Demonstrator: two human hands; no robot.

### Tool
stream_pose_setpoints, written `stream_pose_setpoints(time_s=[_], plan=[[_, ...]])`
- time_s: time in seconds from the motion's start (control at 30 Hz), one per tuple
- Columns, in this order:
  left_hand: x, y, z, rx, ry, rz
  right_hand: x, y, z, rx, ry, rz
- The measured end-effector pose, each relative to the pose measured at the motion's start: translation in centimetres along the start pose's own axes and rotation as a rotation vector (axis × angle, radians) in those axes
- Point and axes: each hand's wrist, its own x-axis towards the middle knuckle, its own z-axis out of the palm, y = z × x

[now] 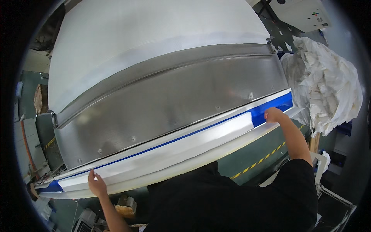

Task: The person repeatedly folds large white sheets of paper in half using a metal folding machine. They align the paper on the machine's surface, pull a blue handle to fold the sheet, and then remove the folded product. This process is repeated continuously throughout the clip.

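Observation:
A long white sheet strip (181,149) lies along the near edge of the machine, over a blue band that shows as a thin line above it and as wider patches at both ends. My left hand (97,185) is at the strip's left part, fingertips up near the blue line, thumb and finger apart. At the other end, my right hand (273,115) rests against the blue patch (284,102), its fingers curled. Whatever those fingers may hold is hidden. Beyond the band slopes a bare metal plate (174,100) with several small screw spots.
A wide white sheet (162,27) covers the far bed behind the metal plate. Crumpled white material (324,85) is heaped at the right. Yellow-black tape (259,160) marks the green floor, and a metal frame (340,201) stands at lower right.

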Motion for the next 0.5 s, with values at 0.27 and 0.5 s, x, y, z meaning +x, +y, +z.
stream_pose_setpoints(time_s=[0.27,0.5], plan=[[-6.7,11.6,1.2,-0.257,0.051,0.237,0.5,-12.9,1.0,0.205,0.344,-0.224],[-11.8,19.2,-0.5,-0.496,-0.056,0.441,-6.5,-29.1,-1.1,0.513,0.486,-0.605]])
